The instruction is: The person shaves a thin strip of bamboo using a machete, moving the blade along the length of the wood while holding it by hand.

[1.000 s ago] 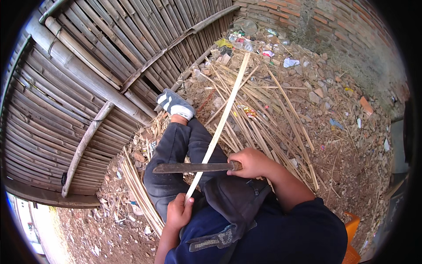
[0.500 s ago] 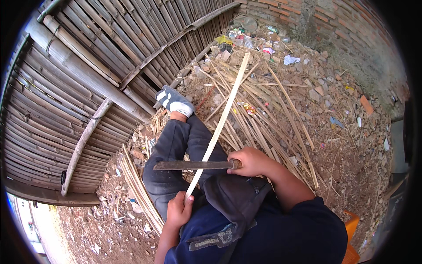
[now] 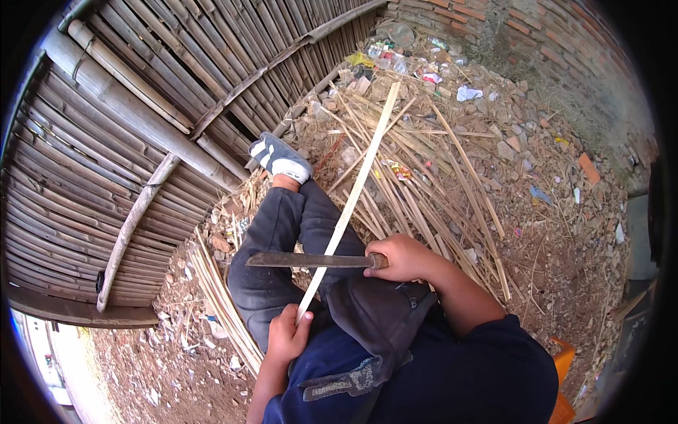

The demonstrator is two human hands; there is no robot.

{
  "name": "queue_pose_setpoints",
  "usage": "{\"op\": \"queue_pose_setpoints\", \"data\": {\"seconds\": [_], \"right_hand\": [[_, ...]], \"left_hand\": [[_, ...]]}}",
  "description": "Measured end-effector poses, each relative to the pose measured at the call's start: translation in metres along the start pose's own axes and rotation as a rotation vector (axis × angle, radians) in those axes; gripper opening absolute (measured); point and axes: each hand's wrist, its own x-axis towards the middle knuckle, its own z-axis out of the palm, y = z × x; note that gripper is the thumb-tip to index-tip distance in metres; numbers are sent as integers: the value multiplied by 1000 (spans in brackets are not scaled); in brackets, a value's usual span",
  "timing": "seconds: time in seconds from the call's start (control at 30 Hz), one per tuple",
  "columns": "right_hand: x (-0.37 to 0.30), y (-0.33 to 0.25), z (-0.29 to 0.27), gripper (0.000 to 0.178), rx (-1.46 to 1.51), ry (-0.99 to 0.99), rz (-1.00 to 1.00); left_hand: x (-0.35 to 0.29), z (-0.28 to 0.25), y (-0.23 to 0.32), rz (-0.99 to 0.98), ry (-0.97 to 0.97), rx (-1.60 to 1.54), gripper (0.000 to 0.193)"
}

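Observation:
My left hand (image 3: 287, 332) is closed around the lower end of a long pale bamboo strip (image 3: 361, 177), which slants up and away over my legs. In my right hand (image 3: 397, 257) is the wooden handle of a machete (image 3: 307, 261). Its dark blade points left and lies across the strip, a little above my left hand. Whether the edge bites into the strip, I cannot tell. A dark cloth bag (image 3: 371, 321) rests on my lap beneath the blade.
Several split bamboo strips (image 3: 417, 205) lie on the littered ground ahead, and a bundle of strips (image 3: 222, 304) lies by my left leg. A bamboo wall (image 3: 134, 141) stands at left, a brick wall (image 3: 565, 56) at far right. An orange plastic seat (image 3: 563, 367) shows behind me.
Almost nothing differs. The strip and the machete blade have shifted very slightly, and both hands keep their hold.

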Motion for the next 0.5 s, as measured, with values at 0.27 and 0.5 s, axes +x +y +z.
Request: {"op": "queue_pose_setpoints", "data": {"seconds": [0.27, 0.5], "right_hand": [[0, -1, 0, 32, 11, -4, 5], [0, 2, 1, 31, 11, 3, -19]], "left_hand": [[1, 1, 1, -15, -12, -13, 33], [1, 1, 2, -15, -8, -15, 33]]}}
